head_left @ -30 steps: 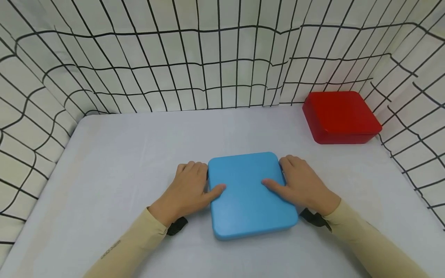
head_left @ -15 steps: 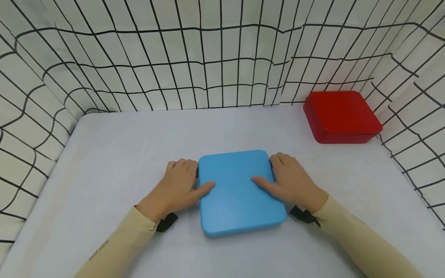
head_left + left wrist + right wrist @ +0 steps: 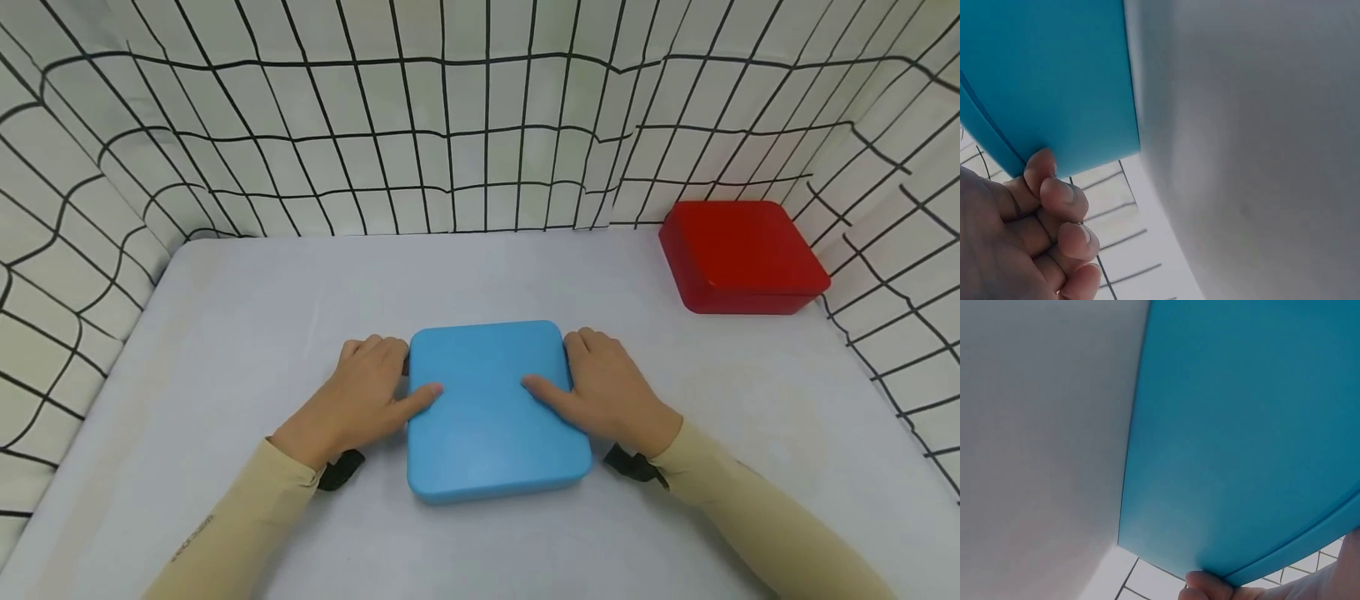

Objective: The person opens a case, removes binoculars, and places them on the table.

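A flat blue box point(image 3: 491, 408) with rounded corners lies on the grey table point(image 3: 262, 317), near the front middle. My left hand point(image 3: 372, 377) grips its left side, fingers curled against the edge and thumb lying on the lid. On the opposite side my right hand point(image 3: 596, 375) grips it the same way. The left wrist view shows the blue box point(image 3: 1047, 75) side with curled fingers point(image 3: 1063, 219) against it. In the right wrist view the blue box point(image 3: 1247, 425) fills the frame, with a fingertip point(image 3: 1207, 587) at its lower edge.
A closed red box point(image 3: 738, 254) stands at the back right corner of the table. White cloth walls with a black grid point(image 3: 480, 125) close off the left, back and right sides.
Both hands have slid the blue box to the left across the table. The red box has stayed where it was.
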The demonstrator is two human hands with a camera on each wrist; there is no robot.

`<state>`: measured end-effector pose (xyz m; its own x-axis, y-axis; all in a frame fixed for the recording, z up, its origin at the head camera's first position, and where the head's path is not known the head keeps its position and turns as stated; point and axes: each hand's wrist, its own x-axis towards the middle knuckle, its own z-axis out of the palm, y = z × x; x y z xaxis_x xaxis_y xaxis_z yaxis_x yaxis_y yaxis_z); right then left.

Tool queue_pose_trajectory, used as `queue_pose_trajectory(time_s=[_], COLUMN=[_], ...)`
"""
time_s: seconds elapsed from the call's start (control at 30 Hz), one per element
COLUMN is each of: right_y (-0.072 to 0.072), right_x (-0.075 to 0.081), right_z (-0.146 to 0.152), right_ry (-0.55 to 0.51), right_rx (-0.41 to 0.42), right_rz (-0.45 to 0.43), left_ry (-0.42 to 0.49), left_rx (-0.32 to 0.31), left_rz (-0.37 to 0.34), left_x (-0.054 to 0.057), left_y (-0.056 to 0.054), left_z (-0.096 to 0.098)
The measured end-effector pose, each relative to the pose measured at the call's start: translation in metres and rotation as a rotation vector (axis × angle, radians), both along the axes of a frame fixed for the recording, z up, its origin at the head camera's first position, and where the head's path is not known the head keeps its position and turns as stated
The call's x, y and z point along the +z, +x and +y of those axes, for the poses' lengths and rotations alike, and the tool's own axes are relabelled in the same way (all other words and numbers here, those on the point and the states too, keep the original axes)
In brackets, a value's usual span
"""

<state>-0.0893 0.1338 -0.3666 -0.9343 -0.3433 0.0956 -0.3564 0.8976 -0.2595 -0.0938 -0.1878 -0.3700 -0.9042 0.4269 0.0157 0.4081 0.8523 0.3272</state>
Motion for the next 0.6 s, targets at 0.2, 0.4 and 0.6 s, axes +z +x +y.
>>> queue_pose_trajectory(time_s=[0.2, 0.4, 0.6], right_y=[-0.004, -0.006, -0.008], right_x=[0.001, 0.002, 0.004], right_z=[-0.014, -0.027, -0.033], right_ry=[0.006, 0.013, 0.006], right_rx=[0.004, 0.006, 0.005], right_rz=[0.0, 0.014, 0.04], left_ry=[-0.018, -0.042, -0.04], left_rx=[0.029, 0.038, 0.042], left_rz=[0.01, 0.013, 0.014], left_x=[0.001, 0.004, 0.005], left_y=[0.0, 0.0, -0.005], left_z=[-0.011, -0.02, -0.026])
